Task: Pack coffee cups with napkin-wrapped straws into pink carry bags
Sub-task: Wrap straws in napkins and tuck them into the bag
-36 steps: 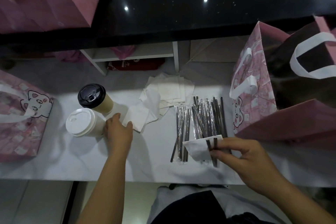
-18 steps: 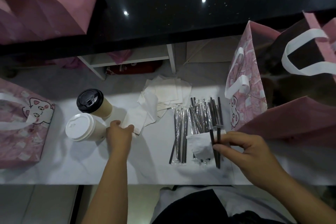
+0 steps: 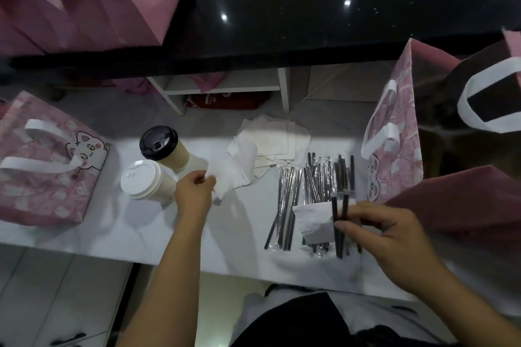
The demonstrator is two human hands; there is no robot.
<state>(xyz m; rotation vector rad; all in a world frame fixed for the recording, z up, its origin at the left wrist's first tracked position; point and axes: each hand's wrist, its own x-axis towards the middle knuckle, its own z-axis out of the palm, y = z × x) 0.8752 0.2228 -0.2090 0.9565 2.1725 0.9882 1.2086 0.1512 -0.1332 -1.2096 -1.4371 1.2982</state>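
Two lidded cups beside pink bag

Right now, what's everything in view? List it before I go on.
black-lid cup: one, tan, counter left
white-lid cup: one, white, beside it, nearer
napkin pile: several, white, centre back
straw pile: many, black, clear-wrapped, centre right
lying bag: one, pink cat-print, far left
open bag: one, pink cat-print, standing right
plain bags: count unclear, pink, back left ledge
left hand: one, pinches loose napkin
right hand: one, holds two black straws and small napkin
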